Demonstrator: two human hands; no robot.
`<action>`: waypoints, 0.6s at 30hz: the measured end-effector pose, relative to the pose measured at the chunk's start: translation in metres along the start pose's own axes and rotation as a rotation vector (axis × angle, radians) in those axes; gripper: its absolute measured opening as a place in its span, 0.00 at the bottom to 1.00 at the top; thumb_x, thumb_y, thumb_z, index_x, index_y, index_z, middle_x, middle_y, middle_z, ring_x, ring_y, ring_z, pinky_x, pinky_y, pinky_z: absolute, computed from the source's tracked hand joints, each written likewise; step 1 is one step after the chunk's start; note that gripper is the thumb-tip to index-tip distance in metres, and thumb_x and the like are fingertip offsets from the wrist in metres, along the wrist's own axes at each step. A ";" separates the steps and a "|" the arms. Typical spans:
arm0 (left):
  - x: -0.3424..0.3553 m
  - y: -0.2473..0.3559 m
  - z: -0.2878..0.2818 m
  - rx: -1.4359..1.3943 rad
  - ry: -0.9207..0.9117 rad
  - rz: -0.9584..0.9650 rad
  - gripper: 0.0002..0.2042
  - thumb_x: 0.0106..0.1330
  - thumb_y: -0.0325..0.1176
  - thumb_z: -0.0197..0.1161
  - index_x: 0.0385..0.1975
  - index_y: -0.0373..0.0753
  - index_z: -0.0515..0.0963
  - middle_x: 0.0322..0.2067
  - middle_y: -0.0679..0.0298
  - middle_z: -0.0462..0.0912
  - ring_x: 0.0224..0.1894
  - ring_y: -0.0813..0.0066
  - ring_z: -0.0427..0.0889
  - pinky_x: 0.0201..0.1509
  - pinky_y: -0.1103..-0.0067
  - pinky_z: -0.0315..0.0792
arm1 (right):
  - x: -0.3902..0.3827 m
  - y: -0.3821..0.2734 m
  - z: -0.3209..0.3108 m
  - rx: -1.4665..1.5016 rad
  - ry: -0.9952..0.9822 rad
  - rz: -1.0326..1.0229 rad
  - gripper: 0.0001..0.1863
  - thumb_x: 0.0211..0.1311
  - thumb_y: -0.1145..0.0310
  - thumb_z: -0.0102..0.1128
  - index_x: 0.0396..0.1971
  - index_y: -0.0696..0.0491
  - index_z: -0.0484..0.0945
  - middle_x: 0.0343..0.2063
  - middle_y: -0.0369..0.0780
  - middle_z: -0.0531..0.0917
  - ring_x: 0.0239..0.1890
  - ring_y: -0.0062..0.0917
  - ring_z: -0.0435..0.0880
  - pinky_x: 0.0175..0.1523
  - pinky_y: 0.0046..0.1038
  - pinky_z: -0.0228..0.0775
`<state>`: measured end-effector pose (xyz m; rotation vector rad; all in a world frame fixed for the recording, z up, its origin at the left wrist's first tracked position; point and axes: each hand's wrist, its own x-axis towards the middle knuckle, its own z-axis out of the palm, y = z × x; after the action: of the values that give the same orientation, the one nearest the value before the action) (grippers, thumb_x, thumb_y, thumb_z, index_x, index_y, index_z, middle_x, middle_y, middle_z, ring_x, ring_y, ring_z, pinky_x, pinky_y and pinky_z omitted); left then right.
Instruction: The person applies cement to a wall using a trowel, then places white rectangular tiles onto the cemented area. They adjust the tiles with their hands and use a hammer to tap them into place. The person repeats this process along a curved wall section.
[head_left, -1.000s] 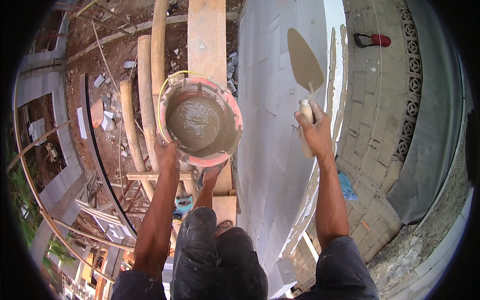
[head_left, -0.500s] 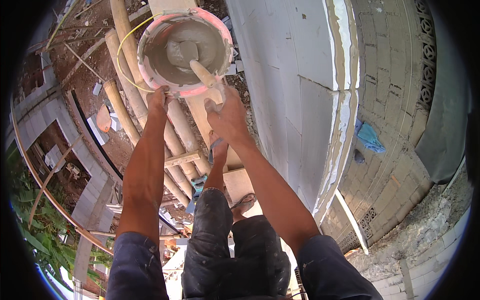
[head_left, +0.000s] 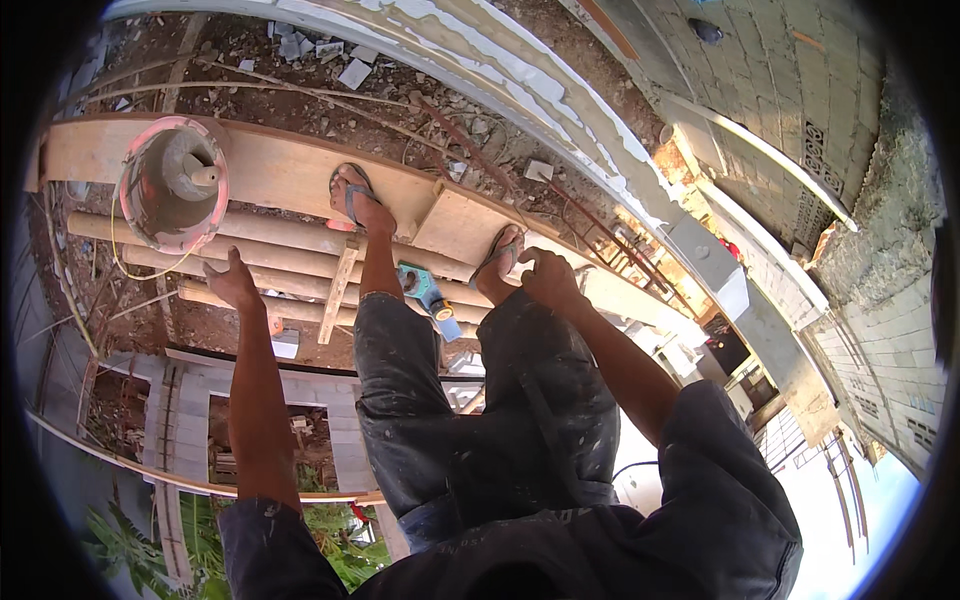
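Note:
A pink-rimmed bucket (head_left: 218,212) of wet grey mortar (head_left: 165,185) rests at the left on a wooden plank (head_left: 275,165). Inside it stands a trowel (head_left: 205,177) with a pale handle, its blade partly sunk in the mortar. Just below the bucket is my left hand (head_left: 235,283), empty, with thumb and fingers apart and not touching the rim. My right hand (head_left: 552,282) hovers over my right knee, beside my sandaled foot. Its fingers are curled in, and nothing shows in them.
Bamboo poles (head_left: 300,240) run beside the plank, high above rubble-strewn ground. A blue and teal tool (head_left: 425,292) lies between my legs. A block wall edge with mortar (head_left: 540,75) crosses the top; a grey block wall (head_left: 760,130) stands at right.
My left hand has let go of the bucket rim. My right hand has left the trowel's side and moved right. The view has turned right, so the bucket now appears at far left.

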<state>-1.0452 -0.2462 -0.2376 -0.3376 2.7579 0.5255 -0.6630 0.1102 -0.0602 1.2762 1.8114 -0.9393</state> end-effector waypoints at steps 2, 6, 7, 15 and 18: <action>-0.055 0.048 -0.002 0.310 -0.190 0.406 0.31 0.58 0.37 0.69 0.60 0.30 0.70 0.56 0.38 0.72 0.62 0.43 0.68 0.66 0.59 0.63 | -0.020 0.032 -0.008 0.087 0.014 0.140 0.17 0.50 0.66 0.64 0.43 0.51 0.82 0.34 0.49 0.86 0.38 0.44 0.86 0.49 0.42 0.76; -0.157 0.148 0.010 0.168 -0.558 0.913 0.26 0.58 0.30 0.68 0.59 0.37 0.71 0.56 0.44 0.72 0.61 0.45 0.70 0.63 0.60 0.67 | -0.071 0.124 0.031 0.369 0.286 0.157 0.15 0.52 0.64 0.63 0.40 0.53 0.83 0.34 0.50 0.86 0.42 0.46 0.84 0.49 0.41 0.75; -0.181 0.171 0.018 0.151 -0.626 1.003 0.27 0.58 0.30 0.68 0.60 0.40 0.70 0.56 0.45 0.72 0.60 0.46 0.71 0.62 0.60 0.68 | -0.086 0.137 0.038 0.462 0.276 0.249 0.16 0.53 0.64 0.62 0.41 0.53 0.83 0.34 0.51 0.86 0.43 0.46 0.84 0.48 0.40 0.75; -0.332 0.319 0.075 0.444 -0.930 1.597 0.26 0.61 0.32 0.65 0.61 0.44 0.72 0.64 0.55 0.68 0.63 0.51 0.69 0.66 0.62 0.66 | -0.250 0.261 0.170 0.802 0.159 0.682 0.14 0.55 0.64 0.60 0.39 0.55 0.84 0.32 0.49 0.86 0.37 0.37 0.86 0.44 0.36 0.77; -0.347 0.336 0.087 0.571 -0.978 1.793 0.23 0.63 0.32 0.63 0.61 0.42 0.73 0.65 0.55 0.66 0.65 0.51 0.66 0.68 0.63 0.62 | -0.311 0.231 0.216 0.774 -0.003 0.890 0.15 0.50 0.65 0.63 0.37 0.54 0.85 0.35 0.51 0.86 0.41 0.42 0.85 0.49 0.38 0.77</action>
<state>-0.7974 0.1504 -0.0885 1.9722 1.3889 0.0673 -0.3329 -0.1553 0.0699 2.2528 0.6533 -1.1010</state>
